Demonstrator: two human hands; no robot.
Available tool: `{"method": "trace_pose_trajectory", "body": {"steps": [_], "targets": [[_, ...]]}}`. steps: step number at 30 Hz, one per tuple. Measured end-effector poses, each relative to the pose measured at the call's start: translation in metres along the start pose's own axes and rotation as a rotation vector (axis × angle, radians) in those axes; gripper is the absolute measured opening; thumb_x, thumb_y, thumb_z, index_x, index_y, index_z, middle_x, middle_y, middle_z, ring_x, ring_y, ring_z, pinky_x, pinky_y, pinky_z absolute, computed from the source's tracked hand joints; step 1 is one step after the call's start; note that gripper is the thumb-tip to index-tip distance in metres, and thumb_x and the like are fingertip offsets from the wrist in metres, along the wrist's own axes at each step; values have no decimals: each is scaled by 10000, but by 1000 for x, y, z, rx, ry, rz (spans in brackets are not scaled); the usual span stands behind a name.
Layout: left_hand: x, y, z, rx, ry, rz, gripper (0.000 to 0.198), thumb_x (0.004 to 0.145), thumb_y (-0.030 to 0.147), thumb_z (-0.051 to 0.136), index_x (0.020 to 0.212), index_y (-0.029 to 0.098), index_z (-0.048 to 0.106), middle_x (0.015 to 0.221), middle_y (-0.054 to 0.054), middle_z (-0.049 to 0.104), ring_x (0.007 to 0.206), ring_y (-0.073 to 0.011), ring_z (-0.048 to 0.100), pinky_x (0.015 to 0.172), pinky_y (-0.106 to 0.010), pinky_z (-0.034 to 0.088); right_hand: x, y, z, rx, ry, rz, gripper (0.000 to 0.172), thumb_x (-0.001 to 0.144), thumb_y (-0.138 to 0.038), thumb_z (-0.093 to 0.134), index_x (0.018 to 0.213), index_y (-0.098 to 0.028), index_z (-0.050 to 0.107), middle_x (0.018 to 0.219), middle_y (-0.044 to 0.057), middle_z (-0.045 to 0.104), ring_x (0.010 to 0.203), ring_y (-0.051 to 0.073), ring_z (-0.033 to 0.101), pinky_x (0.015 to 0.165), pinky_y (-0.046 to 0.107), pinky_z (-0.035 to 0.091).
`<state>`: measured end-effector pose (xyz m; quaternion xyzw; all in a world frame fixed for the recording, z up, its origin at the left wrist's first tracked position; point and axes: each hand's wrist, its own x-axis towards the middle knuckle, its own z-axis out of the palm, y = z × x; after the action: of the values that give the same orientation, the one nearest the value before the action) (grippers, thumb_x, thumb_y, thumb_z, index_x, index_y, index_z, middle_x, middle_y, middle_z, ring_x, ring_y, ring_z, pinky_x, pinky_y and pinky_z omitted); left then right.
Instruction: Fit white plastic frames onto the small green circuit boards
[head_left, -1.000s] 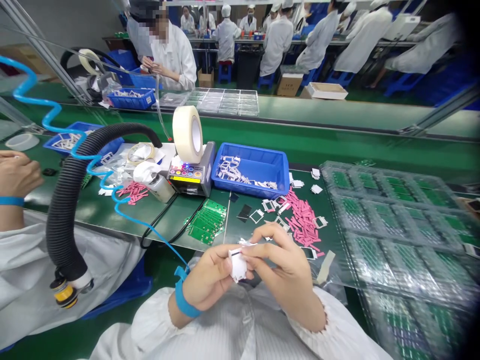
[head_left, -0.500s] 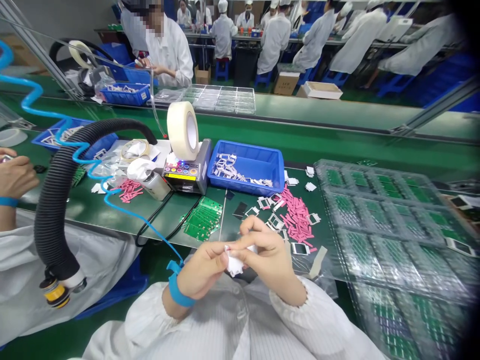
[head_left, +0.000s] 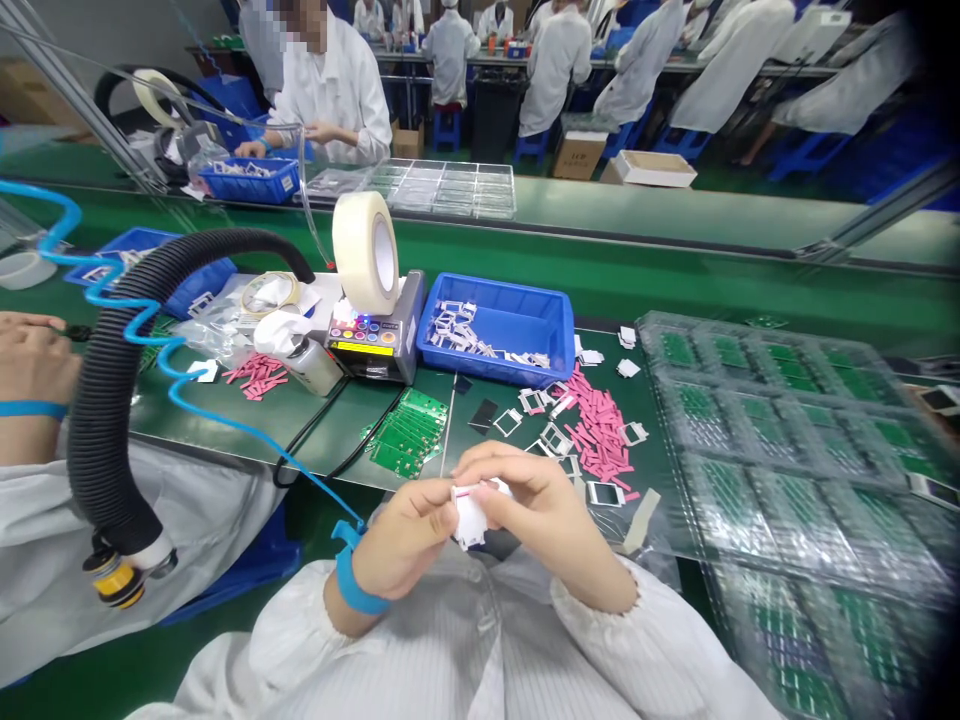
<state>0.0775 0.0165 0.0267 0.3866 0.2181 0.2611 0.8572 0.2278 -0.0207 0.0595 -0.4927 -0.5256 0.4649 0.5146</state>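
White part (head_left: 470, 524): where is it located?

Between the two hands, in front of the torso, just below the near edge of the table (head_left: 187, 422) as viewed. A narrow pink line (head_left: 463, 491) shows along its upper edge.

State of the left fingers?

Left hand (head_left: 405, 532): grasping the part, no gap; thumb against its side, other fingers largely hidden.

And the right?

Right hand (head_left: 544, 505): fingers curled, thumb and fingertips pinched together on the part's upper right area. More white material shows beneath them; whether it is a separate piece cannot be determined.

How should the step in hand be performed?

It appears to be handwork at the upper edge. Support the part with the left fingers, check alignment, and apply light, even pressure with the right fingertips. Avoid bending; the part looks thin.
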Motion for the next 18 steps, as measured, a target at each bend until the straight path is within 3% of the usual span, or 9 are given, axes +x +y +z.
{"method": "trace_pose_trajectory", "body": {"steps": [7, 10, 13, 15, 18], "targets": [[-2, 0, -9, 198, -72, -11, 414, 738, 515, 623, 849, 136, 745, 764, -82, 664, 701, -167, 537, 648, -265, 389, -3, -2, -5, 22, -96, 108, 138, 825, -296, 615, 823, -212, 724, 820, 38, 646, 612, 100, 569, 511, 227, 474], [-2, 2, -7, 96, -63, -68, 434, 705, 538, 645, 767, 120, 744, 689, -74, 649, 632, -148, 529, 612, -252, 394, -2, -1, -14, -32, -156, 66, 167, 829, -332, 617, 912, -224, 714, 859, 35, 653, 728, 126, 608, 663, 273, 511], [0, 2, -5, -84, -88, -131, 445, 680, 531, 676, 804, 109, 739, 661, -74, 659, 598, -142, 558, 601, -247, 423, 1, 0, -22, -54, -277, -24, 366, 797, -392, 650, 1142, -271, 636, 1072, 51, 636, 1011, 179, 580, 877, 354, 469], [2, 1, -3, -173, -114, -167, 463, 683, 510, 686, 912, 109, 728, 667, -74, 675, 630, -154, 598, 643, -262, 455, 3, 1, -25, -39, -351, -35, 404, 783, -399, 662, 1169, -286, 621, 1122, 54, 602, 1049, 183, 557, 904, 366, 453], [3, 2, -3, -227, -165, -218, 512, 703, 524, 660, 1006, 113, 700, 684, -76, 687, 697, -200, 648, 723, -333, 492, 4, 4, -25, -22, -348, -52, 338, 747, -408, 696, 1057, -275, 680, 1048, 50, 570, 986, 180, 558, 863, 360, 466]]}}
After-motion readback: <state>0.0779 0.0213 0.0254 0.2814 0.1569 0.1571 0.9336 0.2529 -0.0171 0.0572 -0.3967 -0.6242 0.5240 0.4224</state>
